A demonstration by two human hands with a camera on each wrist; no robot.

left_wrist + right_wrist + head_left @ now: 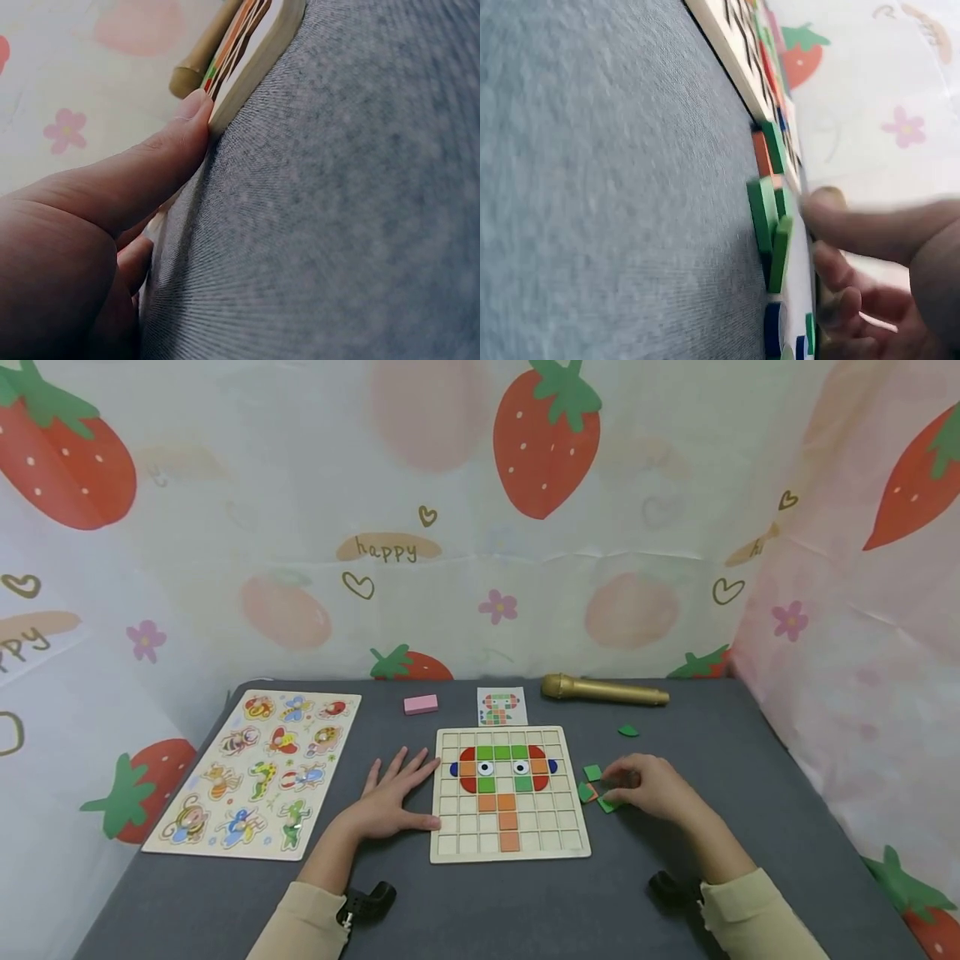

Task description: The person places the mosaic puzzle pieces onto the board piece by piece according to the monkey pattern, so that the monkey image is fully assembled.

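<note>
A wooden grid board (551, 839) carries orange, green, red and blue pieces plus two eye pieces, laid out as a figure. My left hand (393, 797) lies with spread fingers along its left side; the thumb (176, 142) touches the board's edge. To the right of the board, my right hand (648, 787) hovers over a small pile of loose pieces, thumb and fingers bent and apart, with nothing visible between them. A green square tile (592, 772) is by its fingertips. In the right wrist view, green tiles (763, 214) and an orange one (762, 154) lean on each other.
A picture card (502, 706) touches the board's far edge. Beyond it lie a pink block (421, 704) and a gold microphone (603, 690). A green piece (628, 731) lies apart on the right. An insect puzzle board (255, 777) takes up the table's left side.
</note>
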